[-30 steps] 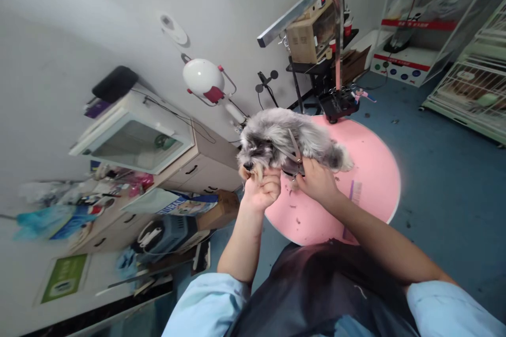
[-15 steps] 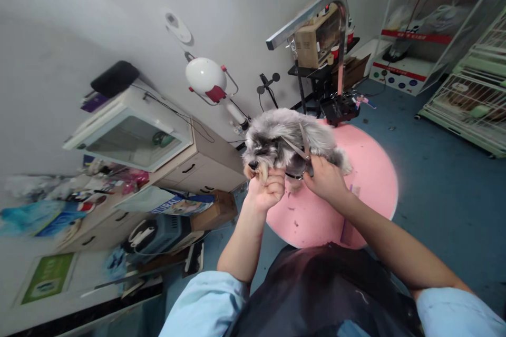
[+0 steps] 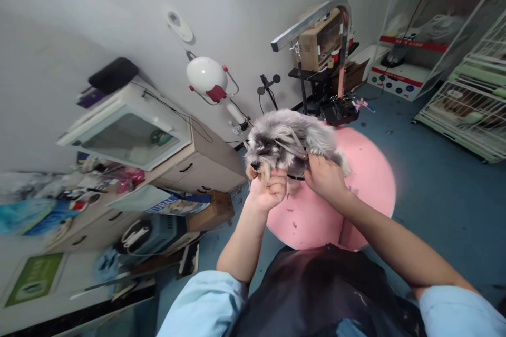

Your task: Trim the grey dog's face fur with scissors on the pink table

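Note:
A grey dog (image 3: 312, 129) with a tan-tipped muzzle is on a round pink grooming table (image 3: 371, 168), its head towards the left. Under its chin, my left hand (image 3: 270, 191) is closed on the beard hair. My right hand (image 3: 324, 175) grips a pair of scissors (image 3: 303, 156) by the handles. The blades lie against the fur at the side of the dog's head, a little apart and partly blurred. A purple comb (image 3: 344, 229) rests on the table below my right forearm, which covers part of it.
A metal grooming arm (image 3: 306, 31) rises behind the table, with a black tray (image 3: 339, 111) at its foot. To the left stand a white cabinet (image 3: 130, 131) and drawers (image 3: 185, 174). A wire cage (image 3: 466, 110) is at the right. Hair clippings dot the table.
The scissor blades have drawn closer together against the fur. My left hand keeps its hold under the chin, and the dog's head has barely shifted. The view has moved slightly.

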### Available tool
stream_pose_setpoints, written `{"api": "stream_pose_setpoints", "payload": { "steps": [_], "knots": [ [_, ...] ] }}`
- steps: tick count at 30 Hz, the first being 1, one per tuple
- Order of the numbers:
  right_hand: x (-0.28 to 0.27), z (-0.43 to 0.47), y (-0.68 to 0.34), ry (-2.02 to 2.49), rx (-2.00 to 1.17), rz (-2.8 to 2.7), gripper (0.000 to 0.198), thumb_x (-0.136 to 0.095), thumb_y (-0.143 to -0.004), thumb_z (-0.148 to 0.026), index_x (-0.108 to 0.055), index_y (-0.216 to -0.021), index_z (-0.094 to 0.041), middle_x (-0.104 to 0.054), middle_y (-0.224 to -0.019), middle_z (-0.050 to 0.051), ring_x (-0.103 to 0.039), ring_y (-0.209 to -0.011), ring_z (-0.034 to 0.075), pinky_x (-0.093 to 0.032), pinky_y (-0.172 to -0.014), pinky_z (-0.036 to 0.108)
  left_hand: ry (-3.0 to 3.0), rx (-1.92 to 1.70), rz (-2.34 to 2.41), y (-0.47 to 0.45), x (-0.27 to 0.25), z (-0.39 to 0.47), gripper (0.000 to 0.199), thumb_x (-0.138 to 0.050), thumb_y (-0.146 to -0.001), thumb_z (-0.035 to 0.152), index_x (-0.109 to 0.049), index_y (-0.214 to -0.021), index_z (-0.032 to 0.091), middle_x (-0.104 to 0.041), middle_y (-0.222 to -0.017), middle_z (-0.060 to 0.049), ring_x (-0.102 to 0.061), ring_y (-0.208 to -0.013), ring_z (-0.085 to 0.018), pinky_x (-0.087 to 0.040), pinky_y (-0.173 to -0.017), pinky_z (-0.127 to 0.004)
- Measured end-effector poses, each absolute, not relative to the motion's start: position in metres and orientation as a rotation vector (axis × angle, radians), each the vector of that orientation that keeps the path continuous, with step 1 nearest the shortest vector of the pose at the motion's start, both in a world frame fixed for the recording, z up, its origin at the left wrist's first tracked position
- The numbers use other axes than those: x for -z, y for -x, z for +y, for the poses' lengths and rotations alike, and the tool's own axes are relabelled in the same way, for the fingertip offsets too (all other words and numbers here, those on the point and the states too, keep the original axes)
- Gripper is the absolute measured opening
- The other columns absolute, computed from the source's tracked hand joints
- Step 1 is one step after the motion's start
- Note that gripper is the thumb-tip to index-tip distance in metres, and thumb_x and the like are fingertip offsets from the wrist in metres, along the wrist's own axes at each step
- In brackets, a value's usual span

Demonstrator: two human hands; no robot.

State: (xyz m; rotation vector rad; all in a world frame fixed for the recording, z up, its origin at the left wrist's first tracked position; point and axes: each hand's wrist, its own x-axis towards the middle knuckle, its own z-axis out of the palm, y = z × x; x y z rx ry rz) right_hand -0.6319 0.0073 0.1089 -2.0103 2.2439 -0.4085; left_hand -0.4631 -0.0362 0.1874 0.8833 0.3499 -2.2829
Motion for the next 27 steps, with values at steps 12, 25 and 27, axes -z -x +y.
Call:
{"api": "stream_pose_setpoints", "payload": {
  "steps": [12,25,27],
  "knots": [
    [-0.098,0.013,0.643,2.046,0.393,2.265,0.041,-0.038,-0.101,-0.008,-0.064,-0.133,-0.008,-0.074,-0.103,0.017,-0.072,-0.090,0.025,-0.051,-0.077,0.030,-0.832,2.365,0.362,0.460,-0.185,-0.038,0.025,-0.057,-0.089,0.012,-0.037,-0.080,0.024,-0.045,-0.055,0.008,-0.039,-0.032,-0.005,-0.023,-0.031,-0.015],
    [-0.103,0.003,0.651,2.105,0.622,2.274,0.046,-0.046,-0.093,-0.013,-0.062,-0.135,-0.004,-0.072,-0.109,0.020,-0.067,-0.095,0.030,-0.052,-0.085,0.038,-0.807,2.360,0.333,0.458,-0.183,-0.040,0.028,-0.058,-0.092,0.021,-0.036,-0.075,0.025,-0.046,-0.053,0.006,-0.038,-0.031,-0.005,-0.022,-0.029,-0.015],
    [-0.102,0.004,0.655,2.112,0.602,2.259,0.048,-0.042,-0.093,-0.006,-0.062,-0.137,-0.006,-0.074,-0.109,0.019,-0.069,-0.094,0.028,-0.052,-0.084,0.035,-0.804,2.361,0.328,0.457,-0.181,-0.041,0.028,-0.058,-0.092,0.023,-0.037,-0.074,0.025,-0.046,-0.053,0.006,-0.038,-0.031,-0.005,-0.022,-0.030,-0.016]
  ]
}}
